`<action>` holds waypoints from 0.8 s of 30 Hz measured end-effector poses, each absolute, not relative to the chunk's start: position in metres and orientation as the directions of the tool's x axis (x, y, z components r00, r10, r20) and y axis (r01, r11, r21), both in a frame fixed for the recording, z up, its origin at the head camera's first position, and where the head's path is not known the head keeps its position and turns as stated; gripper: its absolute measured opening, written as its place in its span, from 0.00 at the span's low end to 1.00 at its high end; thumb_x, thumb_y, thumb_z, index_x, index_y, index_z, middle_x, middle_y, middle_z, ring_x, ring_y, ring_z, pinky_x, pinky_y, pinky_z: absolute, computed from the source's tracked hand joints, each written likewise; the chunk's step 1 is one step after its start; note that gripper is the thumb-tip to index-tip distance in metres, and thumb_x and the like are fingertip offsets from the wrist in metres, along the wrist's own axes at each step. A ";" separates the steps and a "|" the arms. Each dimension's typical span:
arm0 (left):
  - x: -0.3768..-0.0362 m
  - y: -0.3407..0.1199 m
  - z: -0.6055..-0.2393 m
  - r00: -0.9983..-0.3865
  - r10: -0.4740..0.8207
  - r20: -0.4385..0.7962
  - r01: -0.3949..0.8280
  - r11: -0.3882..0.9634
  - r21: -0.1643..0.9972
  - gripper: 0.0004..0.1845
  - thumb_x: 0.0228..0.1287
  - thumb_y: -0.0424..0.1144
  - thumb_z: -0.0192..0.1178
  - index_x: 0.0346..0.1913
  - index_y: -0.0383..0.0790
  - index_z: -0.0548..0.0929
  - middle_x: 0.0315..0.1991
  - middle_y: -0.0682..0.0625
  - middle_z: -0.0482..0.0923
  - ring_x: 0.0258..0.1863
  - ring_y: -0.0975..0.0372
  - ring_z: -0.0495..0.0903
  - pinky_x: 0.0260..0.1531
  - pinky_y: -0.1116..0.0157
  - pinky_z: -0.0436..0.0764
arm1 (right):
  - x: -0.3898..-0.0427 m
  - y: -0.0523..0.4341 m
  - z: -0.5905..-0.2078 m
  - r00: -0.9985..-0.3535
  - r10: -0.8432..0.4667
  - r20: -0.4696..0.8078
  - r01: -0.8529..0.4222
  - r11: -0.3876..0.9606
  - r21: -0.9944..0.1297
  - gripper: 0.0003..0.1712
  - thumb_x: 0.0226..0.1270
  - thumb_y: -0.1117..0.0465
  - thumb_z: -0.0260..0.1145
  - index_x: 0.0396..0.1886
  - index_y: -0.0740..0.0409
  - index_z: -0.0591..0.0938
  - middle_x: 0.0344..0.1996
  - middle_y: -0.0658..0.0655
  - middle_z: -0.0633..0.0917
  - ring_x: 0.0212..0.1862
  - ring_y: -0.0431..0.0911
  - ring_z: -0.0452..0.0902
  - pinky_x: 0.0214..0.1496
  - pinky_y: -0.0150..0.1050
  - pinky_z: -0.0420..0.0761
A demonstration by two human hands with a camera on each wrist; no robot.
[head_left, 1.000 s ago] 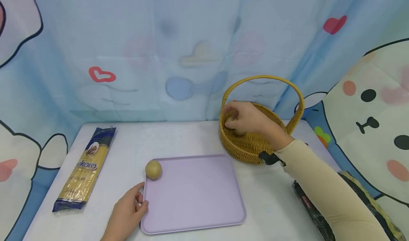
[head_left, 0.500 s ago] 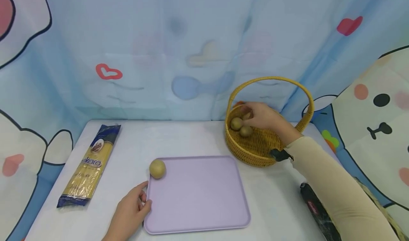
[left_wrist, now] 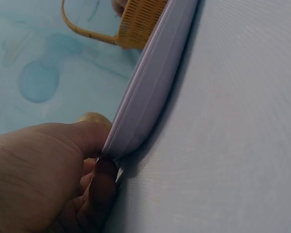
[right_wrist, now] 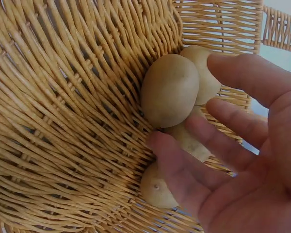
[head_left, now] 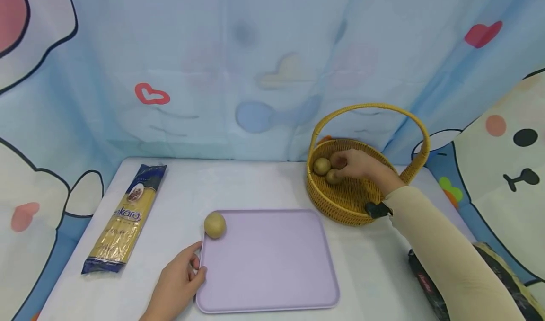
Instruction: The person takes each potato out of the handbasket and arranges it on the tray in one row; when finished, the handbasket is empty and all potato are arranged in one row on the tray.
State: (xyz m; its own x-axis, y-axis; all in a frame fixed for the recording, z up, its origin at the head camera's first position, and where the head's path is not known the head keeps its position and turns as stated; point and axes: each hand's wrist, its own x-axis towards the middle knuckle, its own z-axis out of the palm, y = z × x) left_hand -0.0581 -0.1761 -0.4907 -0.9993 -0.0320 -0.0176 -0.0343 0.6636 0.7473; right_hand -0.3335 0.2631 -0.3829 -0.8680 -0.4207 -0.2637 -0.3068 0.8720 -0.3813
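Observation:
A lilac tray lies on the white table. One potato sits at its far left corner. My left hand pinches the tray's near left edge; in the left wrist view the thumb lies on the tray's rim with fingers under it. My right hand reaches into a wicker basket with a hoop handle. Its fairly straight fingers touch several potatoes piled against the basket's wall. Two of those potatoes show left of the hand.
A packet of spaghetti lies at the table's left side. At the near right edge is a dark packet, partly under my sleeve. A cartoon-printed curtain closes off the back and sides. Something orange peeks out behind the basket.
My right hand has slid from the basket's left rim toward its middle, uncovering two potatoes. The left hand has kept its hold on the tray's edge.

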 end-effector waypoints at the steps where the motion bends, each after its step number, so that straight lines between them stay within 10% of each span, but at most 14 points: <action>1: -0.058 -0.176 -0.491 -0.999 -0.030 -0.018 -0.033 0.663 0.748 0.30 0.58 0.33 0.66 0.64 0.34 0.72 0.32 0.58 0.70 0.21 0.70 0.69 0.21 0.71 0.72 | -0.334 0.263 -0.384 -0.861 -0.428 -0.275 -0.310 0.869 -0.386 0.31 0.61 0.52 0.70 0.61 0.62 0.76 0.56 0.65 0.78 0.58 0.61 0.72 0.56 0.57 0.73; 24: -0.058 -0.177 -0.488 -1.000 -0.025 -0.002 -0.018 0.662 0.749 0.30 0.56 0.32 0.66 0.64 0.33 0.73 0.32 0.57 0.71 0.21 0.70 0.69 0.20 0.71 0.72 | -0.335 0.244 -0.386 -0.807 -0.508 -0.300 -0.438 0.857 -0.272 0.20 0.45 0.58 0.78 0.40 0.55 0.81 0.38 0.54 0.78 0.39 0.49 0.73 0.42 0.47 0.72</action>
State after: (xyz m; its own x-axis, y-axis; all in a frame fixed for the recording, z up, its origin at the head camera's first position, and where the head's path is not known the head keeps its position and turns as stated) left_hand -0.0576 -0.1767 -0.4877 -0.9997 -0.0248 -0.0025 -0.0183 0.6622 0.7491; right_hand -0.3347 0.2439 -0.3855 -0.8074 -0.5084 -0.2995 -0.4383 0.8566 -0.2724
